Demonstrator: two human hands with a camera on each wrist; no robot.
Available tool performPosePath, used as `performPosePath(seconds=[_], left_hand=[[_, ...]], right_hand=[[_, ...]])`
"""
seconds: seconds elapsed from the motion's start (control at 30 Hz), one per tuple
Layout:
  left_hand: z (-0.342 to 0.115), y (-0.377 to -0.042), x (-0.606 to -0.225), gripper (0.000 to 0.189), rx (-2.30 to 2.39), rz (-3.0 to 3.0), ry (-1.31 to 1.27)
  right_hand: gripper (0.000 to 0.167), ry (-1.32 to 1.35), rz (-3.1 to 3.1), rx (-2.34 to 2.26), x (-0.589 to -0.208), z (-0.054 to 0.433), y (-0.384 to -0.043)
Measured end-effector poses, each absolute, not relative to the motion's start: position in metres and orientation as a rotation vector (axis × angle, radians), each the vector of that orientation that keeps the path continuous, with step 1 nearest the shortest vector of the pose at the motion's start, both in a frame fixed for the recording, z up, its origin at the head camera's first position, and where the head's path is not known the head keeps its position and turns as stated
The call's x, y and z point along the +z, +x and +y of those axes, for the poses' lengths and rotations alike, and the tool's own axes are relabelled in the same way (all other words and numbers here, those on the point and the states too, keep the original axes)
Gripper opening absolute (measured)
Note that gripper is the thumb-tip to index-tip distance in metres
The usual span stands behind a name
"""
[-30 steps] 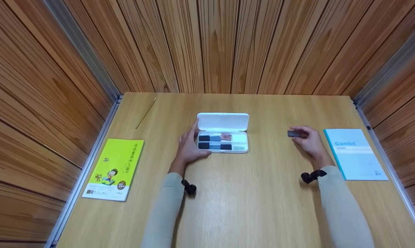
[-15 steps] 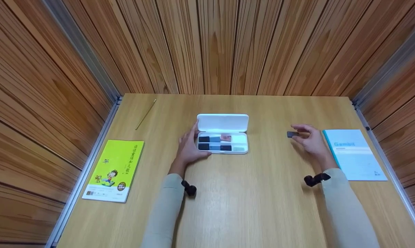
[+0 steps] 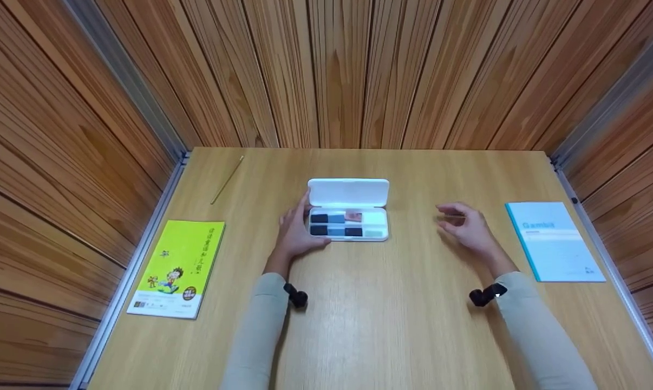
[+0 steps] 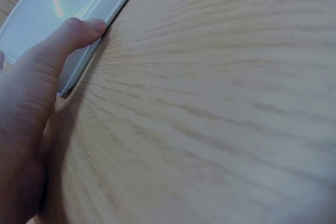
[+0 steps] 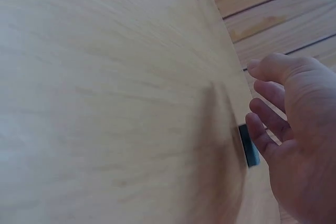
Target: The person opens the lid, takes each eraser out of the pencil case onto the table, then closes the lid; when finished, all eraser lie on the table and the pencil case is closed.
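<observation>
Grey fabric sleeves (image 3: pixel 253 336) enter at the lower left-centre and lower right of the head view. Each cuff carries a black wrist camera (image 3: pixel 296 297). Both forearms extend over a light wood-grain table (image 3: pixel 380 325).

At the left of the frame, a yellow-green book (image 3: pixel 175 265) lies flat, its white band toward the bottom edge. At the right, a white-and-blue booklet (image 3: pixel 556 244) lies flat.

Left hand (image 3: pixel 295 233), left of centre: grips the left end of the white case (image 3: pixel 359 239), thumb on the near rim, fingers along the end. The case rests on the table at the centre of the frame; its lid (image 3: pixel 348 193) stands raised at the far side. Two rows of contents are visible, including black, blue and pink pieces.

Right hand (image 3: pixel 470 230), right of centre: thumb and fingers bent, with a gap between the tips. A dark block (image 5: pixel 250 146) lies on the table just beyond the fingers, at the lower right of the right wrist view. Contact between fingers and block cannot be determined.

A thin gold-coloured stick (image 3: pixel 227 180) lies diagonally at the upper left of the table. Wooden panels (image 3: pixel 343 70) fill the top of the frame.
</observation>
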State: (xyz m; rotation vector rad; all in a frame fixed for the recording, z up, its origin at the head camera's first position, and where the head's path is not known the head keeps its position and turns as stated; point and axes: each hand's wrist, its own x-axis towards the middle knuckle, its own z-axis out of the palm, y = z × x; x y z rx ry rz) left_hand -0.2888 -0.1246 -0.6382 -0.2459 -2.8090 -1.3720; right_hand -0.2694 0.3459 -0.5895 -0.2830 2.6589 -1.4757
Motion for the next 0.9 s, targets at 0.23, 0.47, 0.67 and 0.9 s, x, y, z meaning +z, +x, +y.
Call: performPosePath(seconds=[0.23,0.47,0.67,0.9], left_hand=[[-0.126,-0.29,-0.637,0.142,-1.353,-2.789,-0.26],[-0.124,-0.291,-0.636,0.142,-1.346,-2.804,-0.265],[-0.125,-0.29,-0.636,0.141,-1.357,-2.795,-0.261],[-0.124,-0.289,-0.639,0.142,-1.356,-2.801,-0.259]], right_hand=[[0.047,-0.352,2.665,-1.41,-0.589,0.314,-0.269],[0.046,-0.43,2.657,-1.381,-0.586,0.282,-0.269],[0.045,-0.479,2.619,-1.382,-0.578,0.25,-0.271],[0.046,-0.485,2.584,-1.372,-0.576,0.217,-0.276]])
